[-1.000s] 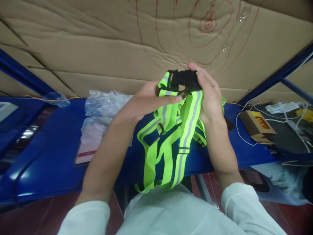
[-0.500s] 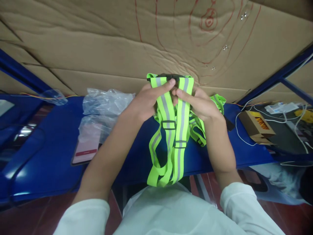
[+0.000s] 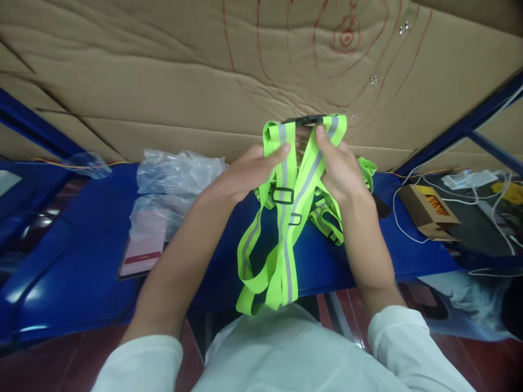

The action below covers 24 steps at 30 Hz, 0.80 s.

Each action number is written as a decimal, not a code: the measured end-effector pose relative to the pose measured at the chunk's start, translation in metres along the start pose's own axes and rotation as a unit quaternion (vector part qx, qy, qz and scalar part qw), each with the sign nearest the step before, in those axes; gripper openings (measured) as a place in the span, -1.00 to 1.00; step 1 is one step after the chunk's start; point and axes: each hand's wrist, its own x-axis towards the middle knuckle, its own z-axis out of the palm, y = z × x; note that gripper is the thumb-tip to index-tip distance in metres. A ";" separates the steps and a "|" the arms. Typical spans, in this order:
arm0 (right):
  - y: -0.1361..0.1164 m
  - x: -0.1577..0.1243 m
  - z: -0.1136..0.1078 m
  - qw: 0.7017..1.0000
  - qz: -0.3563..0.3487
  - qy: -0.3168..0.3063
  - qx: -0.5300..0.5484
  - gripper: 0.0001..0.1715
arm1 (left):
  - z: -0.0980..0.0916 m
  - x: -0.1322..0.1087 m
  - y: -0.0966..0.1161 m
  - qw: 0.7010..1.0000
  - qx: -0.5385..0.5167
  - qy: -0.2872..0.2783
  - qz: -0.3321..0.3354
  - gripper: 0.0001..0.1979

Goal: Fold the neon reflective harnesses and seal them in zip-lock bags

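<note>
A neon-yellow reflective harness (image 3: 289, 247) with grey stripes hangs from both my hands above the table's front edge. My left hand (image 3: 261, 166) grips its left strap, thumb lying across the front. Near the black buckle (image 3: 305, 120), my right hand (image 3: 337, 163) pinches the right strap, its thumb just below the buckle. The buckle bridges the two straps at the top and looks fastened. Two black slide adjusters sit partway down, and the strap loops dangle toward my lap. More of the same yellow strapping (image 3: 327, 218) lies on the table behind my right forearm.
Clear plastic bags (image 3: 175, 174) and a tablet (image 3: 141, 253) partly under them lie left on the blue table (image 3: 77, 261). An open cardboard box (image 3: 429, 209) and white cables stand right. Cardboard sheeting (image 3: 163, 81) walls the back. Part of another person shows at far right.
My right hand has moved right and turned, spreading the straps apart at the top. The buckle now shows above my thumbs, and the hanging loops have swung slightly left.
</note>
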 end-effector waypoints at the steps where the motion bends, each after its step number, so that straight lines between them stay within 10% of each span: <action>1: 0.000 -0.001 0.001 0.999 -0.017 0.011 -0.029 -0.51 | 0.001 0.000 0.000 1.000 0.003 0.007 0.008 -0.51; 8: 0.007 0.000 0.002 0.997 -0.033 -0.022 -0.062 -0.42 | 0.013 -0.002 0.002 0.995 -0.032 -0.033 0.089 -0.47; 17: -0.019 -0.001 -0.038 0.943 -0.146 -0.034 -0.298 -0.28 | 0.010 0.006 -0.014 0.999 -0.018 -0.028 0.005 -0.47; 21: -0.033 -0.009 -0.040 0.906 -0.131 -0.107 -0.389 -0.63 | 0.009 0.002 -0.014 0.996 0.030 -0.071 -0.048 -0.36; 24: -0.029 -0.008 -0.034 0.926 -0.110 -0.037 -0.359 -0.51 | 0.015 0.000 -0.017 0.993 -0.034 -0.089 -0.074 -0.42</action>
